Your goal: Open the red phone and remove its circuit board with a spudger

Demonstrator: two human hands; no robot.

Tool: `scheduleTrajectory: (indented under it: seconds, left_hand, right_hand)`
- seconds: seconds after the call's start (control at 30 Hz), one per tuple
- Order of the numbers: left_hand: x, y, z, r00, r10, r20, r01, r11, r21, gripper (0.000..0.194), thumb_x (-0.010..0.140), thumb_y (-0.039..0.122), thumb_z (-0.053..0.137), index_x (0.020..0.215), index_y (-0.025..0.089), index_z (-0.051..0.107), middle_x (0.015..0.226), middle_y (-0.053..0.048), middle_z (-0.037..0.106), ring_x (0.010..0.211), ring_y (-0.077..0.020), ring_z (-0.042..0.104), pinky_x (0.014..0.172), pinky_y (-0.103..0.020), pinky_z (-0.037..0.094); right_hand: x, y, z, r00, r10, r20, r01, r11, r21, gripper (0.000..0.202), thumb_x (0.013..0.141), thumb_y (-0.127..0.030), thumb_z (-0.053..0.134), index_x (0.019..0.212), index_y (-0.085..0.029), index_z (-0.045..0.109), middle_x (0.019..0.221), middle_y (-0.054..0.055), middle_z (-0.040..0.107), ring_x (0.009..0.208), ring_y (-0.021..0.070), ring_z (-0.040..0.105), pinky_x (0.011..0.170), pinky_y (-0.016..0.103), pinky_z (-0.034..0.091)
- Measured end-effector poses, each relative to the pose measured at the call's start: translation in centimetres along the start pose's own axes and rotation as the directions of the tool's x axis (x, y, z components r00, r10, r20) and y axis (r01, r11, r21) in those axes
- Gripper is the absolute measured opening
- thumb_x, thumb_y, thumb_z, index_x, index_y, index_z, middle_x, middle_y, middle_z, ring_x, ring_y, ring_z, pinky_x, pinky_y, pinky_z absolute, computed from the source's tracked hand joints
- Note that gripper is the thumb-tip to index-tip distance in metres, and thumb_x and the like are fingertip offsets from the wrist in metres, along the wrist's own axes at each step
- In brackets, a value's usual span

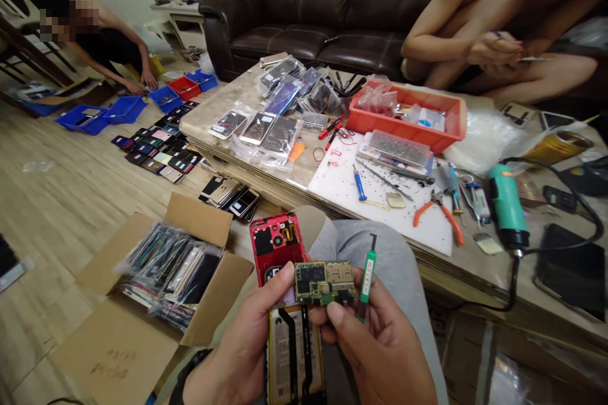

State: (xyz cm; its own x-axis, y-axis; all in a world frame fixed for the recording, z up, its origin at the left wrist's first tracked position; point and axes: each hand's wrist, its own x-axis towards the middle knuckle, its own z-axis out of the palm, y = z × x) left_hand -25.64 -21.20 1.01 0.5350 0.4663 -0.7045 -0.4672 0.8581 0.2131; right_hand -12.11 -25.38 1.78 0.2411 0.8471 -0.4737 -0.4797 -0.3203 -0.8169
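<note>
My left hand (240, 335) is closed around an opened phone body with a battery (289, 354) showing. Its thumb presses the left edge of a green-and-gold circuit board (323, 283), which sits above the battery. My right hand (387, 348) pinches the lower right of that board between thumb and finger. A small green-handled hooked pry tool (368, 273) is tucked upright between its fingers. Two black flex strips run down the battery. Behind the board, a red phone back cover (277, 242) rests near my knee, partly covered by my left hand.
Low table (304, 172) carries bagged phones (256, 128), orange bin (408, 117), orange-handled cutters (439, 212), blue screwdriver (359, 183) and green heat gun (508, 205). Cardboard box (206, 297) of bagged screens sits left. One person (114, 44) crouches by blue bins; another (503, 12) sits on the sofa.
</note>
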Motion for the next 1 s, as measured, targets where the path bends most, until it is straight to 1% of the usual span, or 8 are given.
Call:
scheduleTrajectory:
  seconds: [0.17, 0.33, 0.47, 0.57, 0.63, 0.7, 0.8, 1.0]
  left_hand:
    - [-0.1, 0.01, 0.12, 0.999, -0.017, 0.029, 0.017, 1.0, 0.012, 0.043, 0.078, 0.054, 0.08, 0.089, 0.013, 0.076, 0.069, -0.006, 0.076, 0.068, -0.0228, 0.074, 0.079, -0.033, 0.056]
    - [-0.08, -0.08, -0.13, 0.999, -0.05, 0.018, 0.05, 0.998, 0.033, 0.05, 0.077, 0.059, 0.078, 0.09, 0.011, 0.076, 0.069, -0.009, 0.075, 0.064, -0.0232, 0.072, 0.072, -0.034, 0.056]
    - [-0.02, -0.08, -0.2, 0.998, -0.061, 0.012, 0.06, 0.997, 0.046, 0.053, 0.077, 0.06, 0.077, 0.097, 0.011, 0.076, 0.069, -0.01, 0.075, 0.07, -0.0273, 0.075, 0.077, -0.039, 0.057]
    - [0.01, -0.08, -0.18, 0.999, -0.036, -0.013, 0.037, 0.997, 0.066, 0.053, 0.076, 0.06, 0.079, 0.097, 0.011, 0.076, 0.071, -0.01, 0.076, 0.07, -0.0271, 0.075, 0.075, -0.037, 0.057]
    - [0.04, -0.07, -0.17, 0.999, -0.03, -0.017, 0.031, 0.997, 0.071, 0.052, 0.076, 0.059, 0.079, 0.096, 0.011, 0.076, 0.071, -0.01, 0.076, 0.07, -0.0268, 0.074, 0.073, -0.036, 0.057]
    - [0.08, -0.04, -0.16, 1.0, -0.029, -0.001, 0.029, 0.998, 0.061, 0.051, 0.077, 0.058, 0.079, 0.097, 0.011, 0.076, 0.071, -0.01, 0.076, 0.071, -0.0273, 0.075, 0.075, -0.037, 0.057]
    - [0.16, 0.02, -0.16, 0.999, -0.048, 0.023, 0.047, 0.998, 0.043, 0.051, 0.078, 0.057, 0.078, 0.1, 0.011, 0.076, 0.073, -0.011, 0.077, 0.074, -0.0281, 0.075, 0.078, -0.039, 0.058]
    - [0.28, 0.03, -0.11, 0.999, -0.029, 0.025, 0.028, 0.999, 0.042, 0.052, 0.079, 0.055, 0.078, 0.109, 0.012, 0.075, 0.074, -0.01, 0.077, 0.077, -0.0284, 0.076, 0.081, -0.039, 0.057]
  right_hand:
    - [-0.09, -0.25, 0.07, 1.0, -0.023, 0.013, 0.022, 0.999, 0.023, 0.033, 0.073, -0.039, 0.087, 0.095, -0.02, 0.072, 0.073, 0.004, 0.075, 0.065, 0.0187, 0.068, 0.06, 0.025, 0.054]
    - [-0.13, -0.04, 0.12, 1.0, -0.019, 0.006, 0.019, 1.0, 0.02, 0.036, 0.074, -0.039, 0.087, 0.101, -0.02, 0.072, 0.088, 0.006, 0.079, 0.066, 0.0176, 0.068, 0.059, 0.025, 0.053]
    - [-0.09, 0.22, 0.03, 1.0, -0.021, -0.004, 0.021, 1.0, -0.004, 0.037, 0.074, -0.039, 0.086, 0.103, -0.021, 0.072, 0.098, 0.008, 0.079, 0.066, 0.0178, 0.068, 0.061, 0.026, 0.054]
    - [-0.06, 0.26, -0.09, 1.0, -0.015, 0.008, 0.015, 1.0, -0.011, 0.035, 0.075, -0.039, 0.085, 0.101, -0.021, 0.072, 0.094, 0.008, 0.079, 0.069, 0.0192, 0.069, 0.063, 0.028, 0.055]
    - [-0.07, 0.29, -0.16, 1.0, -0.016, 0.003, 0.017, 1.0, -0.021, 0.035, 0.076, -0.039, 0.084, 0.103, -0.02, 0.072, 0.096, 0.008, 0.079, 0.067, 0.0187, 0.068, 0.062, 0.028, 0.055]
    - [-0.08, 0.34, -0.17, 1.0, -0.018, -0.001, 0.018, 1.0, -0.019, 0.035, 0.075, -0.039, 0.085, 0.103, -0.02, 0.072, 0.096, 0.008, 0.079, 0.067, 0.0183, 0.068, 0.061, 0.027, 0.055]
    - [-0.06, 0.43, -0.09, 1.0, -0.014, 0.009, 0.014, 1.0, 0.002, 0.034, 0.076, -0.038, 0.085, 0.101, -0.02, 0.072, 0.091, 0.006, 0.079, 0.068, 0.0185, 0.068, 0.06, 0.026, 0.054]
    - [-0.04, 0.55, -0.03, 1.0, -0.006, 0.009, 0.006, 1.0, 0.004, 0.033, 0.076, -0.038, 0.085, 0.101, -0.021, 0.072, 0.089, 0.005, 0.078, 0.065, 0.0164, 0.066, 0.059, 0.024, 0.053]
